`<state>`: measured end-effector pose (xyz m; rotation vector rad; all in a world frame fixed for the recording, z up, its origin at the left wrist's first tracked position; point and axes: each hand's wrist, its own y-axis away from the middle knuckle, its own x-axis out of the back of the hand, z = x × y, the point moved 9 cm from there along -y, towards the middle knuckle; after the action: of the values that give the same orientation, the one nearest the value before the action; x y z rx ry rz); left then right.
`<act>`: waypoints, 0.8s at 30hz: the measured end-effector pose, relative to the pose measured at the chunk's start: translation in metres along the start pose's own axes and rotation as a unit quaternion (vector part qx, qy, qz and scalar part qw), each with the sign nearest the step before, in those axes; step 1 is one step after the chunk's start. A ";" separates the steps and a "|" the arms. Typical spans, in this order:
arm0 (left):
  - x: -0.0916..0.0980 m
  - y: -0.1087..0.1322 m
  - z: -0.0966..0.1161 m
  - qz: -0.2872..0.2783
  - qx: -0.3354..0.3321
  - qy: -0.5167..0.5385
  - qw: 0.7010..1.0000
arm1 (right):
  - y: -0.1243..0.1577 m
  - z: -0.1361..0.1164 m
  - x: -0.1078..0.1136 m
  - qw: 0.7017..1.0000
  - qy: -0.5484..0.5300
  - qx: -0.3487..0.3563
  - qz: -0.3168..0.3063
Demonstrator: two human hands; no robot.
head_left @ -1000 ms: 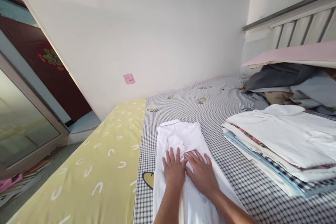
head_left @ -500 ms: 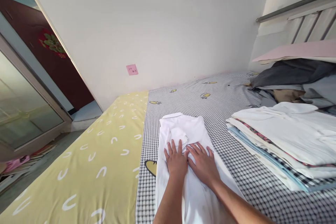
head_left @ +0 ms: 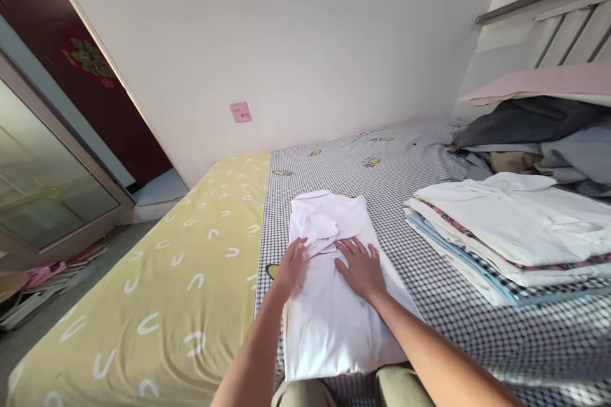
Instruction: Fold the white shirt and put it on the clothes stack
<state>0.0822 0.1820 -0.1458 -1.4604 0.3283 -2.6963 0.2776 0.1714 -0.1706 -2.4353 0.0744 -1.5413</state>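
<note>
A white shirt (head_left: 329, 318), folded into a long strip, lies in front of me on the bed, its lower end by my knees. A folded-over sleeve end (head_left: 321, 229) is bunched on its upper part. My right hand (head_left: 361, 268) rests flat on the middle of the shirt with its fingers spread. At the shirt's left edge is my left hand (head_left: 292, 268), slightly blurred, fingers extended toward the bunched cloth and holding nothing. Whether its fingertips touch the fabric, I cannot tell.
To the right stands a stack of folded clothes (head_left: 501, 222). Behind it lies a heap of dark and grey clothes (head_left: 534, 124). A checked sheet (head_left: 329, 172) and a yellow sheet (head_left: 191, 305) cover the bed, which meets a white wall (head_left: 324, 44).
My left hand has moved left from the middle of the shirt to its edge. My right hand stays on the cloth. The view has shifted, showing the shirt's lower end and my knees.
</note>
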 end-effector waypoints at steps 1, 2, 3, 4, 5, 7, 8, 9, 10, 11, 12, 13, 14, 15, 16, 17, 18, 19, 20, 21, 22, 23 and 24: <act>0.018 0.010 -0.010 0.012 0.001 0.014 1.000 | -0.003 0.002 0.001 0.999 -0.032 -0.012 -0.011; 0.037 0.021 -0.019 0.024 0.000 0.017 1.000 | -0.007 0.004 0.003 0.997 -0.069 -0.023 -0.024; 0.054 0.034 -0.028 0.034 -0.004 0.016 0.999 | -0.010 0.007 0.006 0.994 -0.103 -0.032 -0.034; 0.069 0.048 -0.037 0.040 -0.010 0.015 0.999 | -0.012 0.013 0.012 0.990 -0.131 -0.040 -0.042; 0.083 0.063 -0.044 0.046 -0.022 0.009 0.999 | -0.013 0.020 0.022 0.986 -0.155 -0.043 -0.040; 0.101 0.092 -0.049 0.056 -0.080 -0.039 0.994 | -0.008 0.039 0.050 0.983 -0.182 -0.028 0.003; 0.106 0.106 -0.049 0.063 -0.119 -0.082 0.987 | -0.001 0.049 0.068 0.982 -0.187 -0.007 0.036; 0.108 0.120 -0.047 0.070 -0.160 -0.135 0.975 | 0.010 0.059 0.084 0.982 -0.174 0.024 0.064; 0.107 0.134 -0.045 0.075 -0.199 -0.190 0.958 | 0.024 0.066 0.098 0.984 -0.144 0.063 0.081; 0.103 0.145 -0.044 0.075 -0.231 -0.241 0.940 | 0.041 0.071 0.107 0.986 -0.098 0.103 0.083; 0.097 0.155 -0.044 0.070 -0.258 -0.283 0.921 | 0.058 0.074 0.111 0.987 -0.043 0.141 0.069; 0.090 0.163 -0.045 0.062 -0.279 -0.315 0.905 | 0.076 0.077 0.112 0.984 0.008 0.172 0.048; 0.083 0.169 -0.047 0.052 -0.295 -0.338 0.892 | 0.094 0.078 0.111 0.979 0.050 0.197 0.028; 0.078 0.173 -0.049 0.044 -0.304 -0.353 0.884 | 0.109 0.079 0.110 0.973 0.080 0.217 0.012; 0.074 0.175 -0.052 0.039 -0.305 -0.364 0.879 | 0.123 0.078 0.108 0.967 0.098 0.235 0.003; 0.072 0.176 -0.053 0.039 -0.302 -0.372 0.877 | 0.133 0.076 0.105 0.962 0.109 0.250 -0.001; 0.071 0.176 -0.054 0.041 -0.298 -0.377 0.876 | 0.141 0.074 0.102 0.958 0.114 0.264 -0.002; 0.071 0.175 -0.054 0.041 -0.294 -0.379 0.877 | 0.147 0.071 0.098 0.954 0.116 0.275 0.000; 0.070 0.174 -0.052 0.037 -0.294 -0.378 0.877 | 0.149 0.068 0.094 0.951 0.116 0.286 0.004; 0.069 0.174 -0.049 0.028 -0.296 -0.376 0.877 | 0.150 0.067 0.089 0.949 0.115 0.294 0.006; 0.067 0.173 -0.046 0.016 -0.299 -0.375 0.877 | 0.149 0.066 0.084 0.947 0.114 0.299 0.010; 0.065 0.172 -0.043 0.003 -0.299 -0.374 0.878 | 0.146 0.066 0.078 0.947 0.112 0.302 0.008; 0.063 0.171 -0.040 -0.008 -0.294 -0.374 0.880 | 0.144 0.067 0.071 0.947 0.109 0.303 0.002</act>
<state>0.0057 0.0115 -0.1520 -2.4946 1.1139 -1.8595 0.3819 0.0326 -0.1698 -1.7816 -0.3097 -1.5383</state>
